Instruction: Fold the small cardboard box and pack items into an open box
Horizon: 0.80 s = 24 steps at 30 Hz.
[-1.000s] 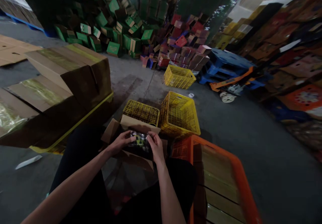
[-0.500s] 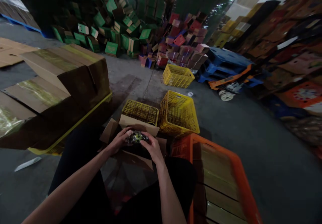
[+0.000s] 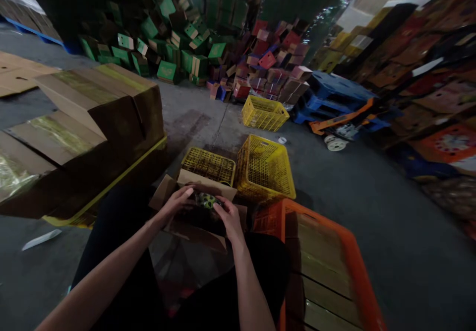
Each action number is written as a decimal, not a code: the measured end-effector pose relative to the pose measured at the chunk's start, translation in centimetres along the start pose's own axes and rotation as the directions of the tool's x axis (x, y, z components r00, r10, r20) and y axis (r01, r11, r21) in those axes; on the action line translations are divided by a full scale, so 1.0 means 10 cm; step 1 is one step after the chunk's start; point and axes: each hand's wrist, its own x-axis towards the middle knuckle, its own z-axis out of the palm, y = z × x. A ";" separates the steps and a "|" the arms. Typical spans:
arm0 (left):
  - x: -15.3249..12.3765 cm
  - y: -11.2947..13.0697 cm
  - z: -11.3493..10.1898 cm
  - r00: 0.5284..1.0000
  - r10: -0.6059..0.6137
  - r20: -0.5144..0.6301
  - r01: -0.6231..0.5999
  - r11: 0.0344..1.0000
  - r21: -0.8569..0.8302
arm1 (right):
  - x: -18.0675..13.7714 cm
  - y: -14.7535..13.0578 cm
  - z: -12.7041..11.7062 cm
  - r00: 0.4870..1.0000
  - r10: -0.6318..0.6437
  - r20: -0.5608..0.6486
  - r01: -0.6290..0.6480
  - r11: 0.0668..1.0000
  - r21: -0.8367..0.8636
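Observation:
A small, shiny clear plastic pack [image 3: 207,200] with green and dark contents lies between my hands, over an open cardboard box [image 3: 208,182]. What exactly is inside the pack I cannot make out. My left hand [image 3: 177,205] is curled at the pack's left end, its lower fingers lost in shadow. On the right end, my right hand [image 3: 228,217] grips with thumb and fingers. The box has its flaps folded outward and sits between my knees; its inside is too dark to read.
Yellow crates [image 3: 265,169] stand just beyond the box. To my right an orange crate [image 3: 355,266] holds taped cartons. Large taped cartons [image 3: 122,105] rise on the left. Farther off are piled green boxes [image 3: 166,72], blue pallets [image 3: 334,93] and a pallet jack [image 3: 336,140].
The pack has moved slightly to the right and up, deeper toward the box's far flap, with its green contents showing more. Both hands have shifted only a little.

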 end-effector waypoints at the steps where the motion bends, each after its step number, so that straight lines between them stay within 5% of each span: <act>1: 0.05 -0.02 -0.06 0.998 0.036 -0.042 -0.030 0.989 0.142 | 0.01 0.02 -0.01 1.000 0.007 -0.019 -0.007 1.000 -0.012; 3: 0.14 -0.07 -0.19 0.980 0.187 -0.067 -0.117 0.816 0.565 | 0.04 0.08 -0.03 0.999 0.016 -0.045 -0.018 0.999 -0.039; 4: 0.17 -0.10 -0.24 0.980 0.190 -0.054 -0.116 0.774 0.622 | 0.05 0.11 -0.04 0.998 0.015 -0.054 -0.018 0.998 -0.059; 15: 0.17 -0.49 -0.27 0.998 -0.054 0.013 0.011 0.420 0.907 | 0.15 0.38 -0.01 0.985 -0.160 0.069 0.174 0.920 -0.352; 19: 0.12 -0.54 -0.24 0.997 -0.080 0.002 0.029 0.382 0.924 | 0.16 0.45 0.00 0.982 -0.151 0.110 0.184 0.893 -0.410; 24: 0.11 -0.44 -0.22 1.000 -0.002 -0.028 0.026 0.464 0.885 | 0.16 0.46 -0.01 0.982 -0.148 0.117 0.185 0.879 -0.440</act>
